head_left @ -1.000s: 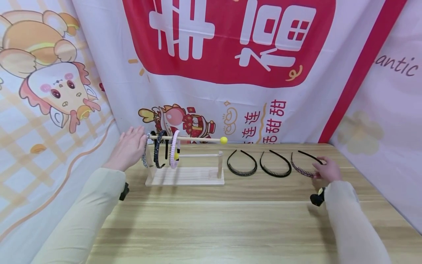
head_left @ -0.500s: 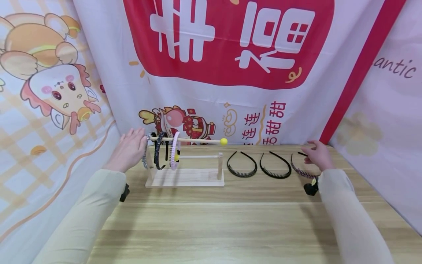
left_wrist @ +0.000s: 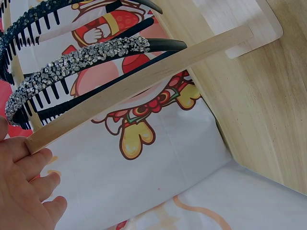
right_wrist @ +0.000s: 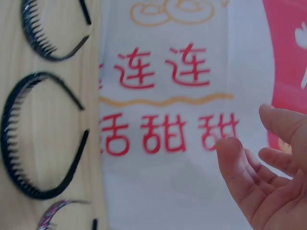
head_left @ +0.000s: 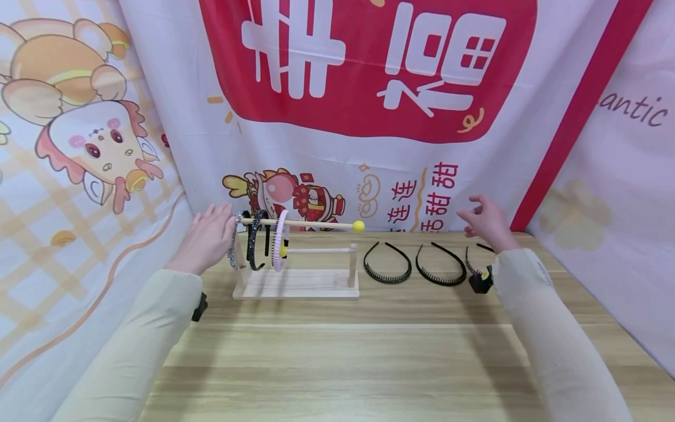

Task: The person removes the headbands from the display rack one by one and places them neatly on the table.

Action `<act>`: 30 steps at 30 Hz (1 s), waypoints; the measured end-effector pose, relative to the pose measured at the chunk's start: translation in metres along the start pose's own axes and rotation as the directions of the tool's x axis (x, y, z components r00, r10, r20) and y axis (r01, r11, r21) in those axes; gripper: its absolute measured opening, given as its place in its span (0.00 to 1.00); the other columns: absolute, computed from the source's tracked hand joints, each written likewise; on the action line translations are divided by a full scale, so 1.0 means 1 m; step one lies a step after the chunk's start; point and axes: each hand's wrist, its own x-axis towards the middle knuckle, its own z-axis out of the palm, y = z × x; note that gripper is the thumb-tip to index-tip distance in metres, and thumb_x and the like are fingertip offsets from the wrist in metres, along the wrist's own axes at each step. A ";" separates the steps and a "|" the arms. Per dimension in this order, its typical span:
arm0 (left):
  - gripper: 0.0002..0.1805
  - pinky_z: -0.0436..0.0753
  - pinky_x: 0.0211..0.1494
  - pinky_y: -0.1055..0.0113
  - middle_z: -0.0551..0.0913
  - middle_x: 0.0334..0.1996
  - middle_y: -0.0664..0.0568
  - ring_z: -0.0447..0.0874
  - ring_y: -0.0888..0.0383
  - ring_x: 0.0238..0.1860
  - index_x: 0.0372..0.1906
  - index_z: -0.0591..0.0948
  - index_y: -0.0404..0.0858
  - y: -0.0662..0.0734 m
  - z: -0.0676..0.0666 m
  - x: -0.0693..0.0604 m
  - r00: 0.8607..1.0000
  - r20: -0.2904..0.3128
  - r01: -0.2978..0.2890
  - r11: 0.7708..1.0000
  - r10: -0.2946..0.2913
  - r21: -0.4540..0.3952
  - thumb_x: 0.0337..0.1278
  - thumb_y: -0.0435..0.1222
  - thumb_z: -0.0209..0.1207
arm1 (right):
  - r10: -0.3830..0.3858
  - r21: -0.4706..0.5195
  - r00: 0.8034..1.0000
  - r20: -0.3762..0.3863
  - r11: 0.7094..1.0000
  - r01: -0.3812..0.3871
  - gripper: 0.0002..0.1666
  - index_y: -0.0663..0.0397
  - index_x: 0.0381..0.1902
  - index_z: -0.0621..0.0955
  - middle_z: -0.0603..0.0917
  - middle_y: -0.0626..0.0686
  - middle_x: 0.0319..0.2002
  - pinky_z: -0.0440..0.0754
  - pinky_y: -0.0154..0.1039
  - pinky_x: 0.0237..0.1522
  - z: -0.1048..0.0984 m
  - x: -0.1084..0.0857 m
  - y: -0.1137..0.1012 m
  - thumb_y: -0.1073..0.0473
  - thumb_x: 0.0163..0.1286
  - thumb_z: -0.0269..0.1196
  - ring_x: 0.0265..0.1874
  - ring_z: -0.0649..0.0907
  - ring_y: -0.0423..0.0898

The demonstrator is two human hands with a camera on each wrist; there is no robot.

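Head view: left hand [head_left: 211, 237] at 9 o'clock touched the end of the wooden rack [head_left: 295, 281], fingers extended, not wrapped; probably bracing it. Silver headband [head_left: 232, 258], dark headband [head_left: 252, 246], pink headband [head_left: 277, 246] hung on the rod [head_left: 321, 224], bunched well apart from the yellow ball [head_left: 358, 226], likely an end stop. First black headband [head_left: 387, 278] at 5 o'clock, second black headband [head_left: 443, 280] at 4, flat on the table [head_left: 316, 363], apart, presumably so teeth wouldn't snag. Right hand [head_left: 484, 221] at 3 hovered, empty.

Left wrist: hand at 8 o'clock, fingers against the upright's [left_wrist: 139, 88] end, seemingly for steadiness.

Right wrist: hand at 4 o'clock, thumb and fingers spread, grasping nothing. Patterned headband [right_wrist: 50, 212] at 7, cut off by the frame edge.
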 end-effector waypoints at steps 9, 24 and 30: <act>0.31 0.31 0.68 0.49 0.46 0.69 0.35 0.35 0.37 0.69 0.69 0.48 0.29 0.001 0.001 0.004 1.000 0.003 -0.001 1.000 0.001 0.000 0.72 0.46 0.25 | -0.099 -0.028 0.995 0.023 0.995 0.100 0.42 0.61 0.68 0.57 0.73 0.62 0.43 0.83 0.44 0.33 0.011 -0.004 -0.049 0.46 0.65 0.59 0.29 0.81 0.51; 0.32 0.31 0.68 0.49 0.46 0.69 0.35 0.35 0.37 0.68 0.69 0.48 0.28 0.002 0.000 0.001 1.000 0.004 0.000 1.000 0.000 0.003 0.71 0.47 0.23 | -0.258 0.025 0.966 0.023 0.966 0.257 0.38 0.55 0.66 0.61 0.74 0.58 0.40 0.83 0.41 0.30 0.043 -0.014 -0.115 0.51 0.63 0.62 0.28 0.81 0.50; 0.33 0.30 0.68 0.49 0.45 0.69 0.35 0.35 0.37 0.68 0.69 0.47 0.28 0.002 0.000 0.001 1.000 0.009 -0.001 1.000 0.001 0.003 0.71 0.48 0.23 | -0.314 0.034 0.949 0.028 0.949 0.313 0.36 0.53 0.66 0.62 0.75 0.56 0.39 0.83 0.37 0.27 0.054 -0.022 -0.135 0.53 0.63 0.62 0.28 0.81 0.50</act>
